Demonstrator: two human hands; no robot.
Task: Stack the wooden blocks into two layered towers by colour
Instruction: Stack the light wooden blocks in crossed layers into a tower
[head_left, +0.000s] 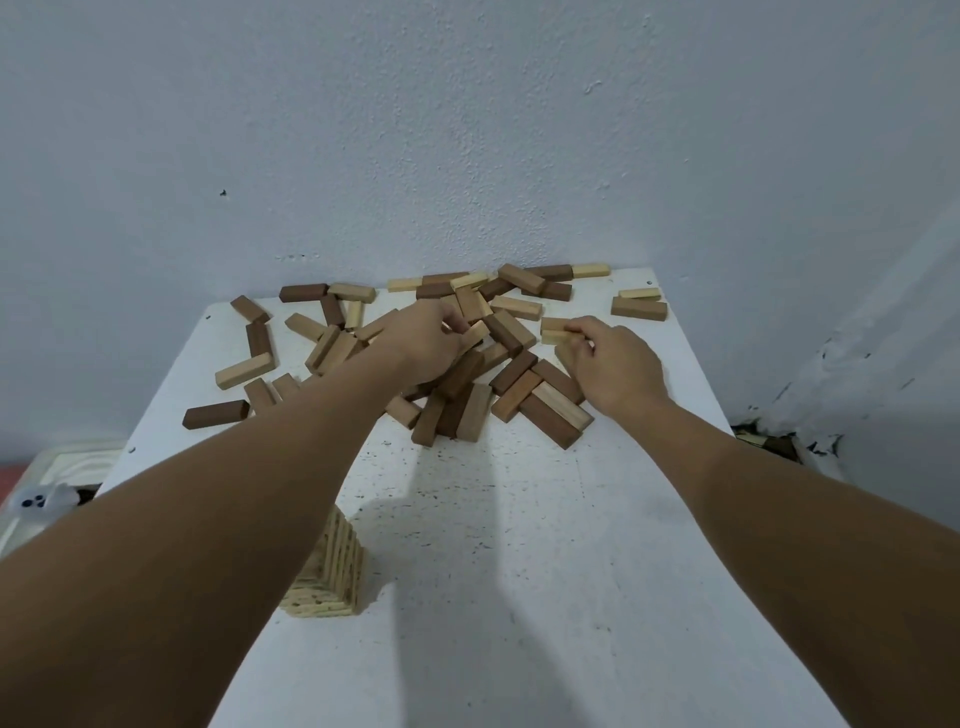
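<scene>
Pinching a pale block (555, 336) between thumb and fingertips, the right hand (613, 364) sits at the right edge of the pile (467, 358), fingers curled round the near end of the piece. That block lies with its long axis running left to right, and a second pale one rests touching it just behind. The left hand (426, 338) reaches deeper, into the middle of the pile, its fingers curled down onto a pale block there; whether it has a firm grip or is only picking at it I cannot tell for sure, though it looks closed on the wood. Outward from both hands, dark and pale blocks lie mixed and scattered across the far half of the table (519, 571), up to the wall. The pale tower (332, 566) stands near the front left of the table, partly hidden under the left forearm, well apart from the pile. Judging by that, the left hand has the shorter way back to the tower, while the right must carry its block across the table and toward the body. No dark tower shows.
</scene>
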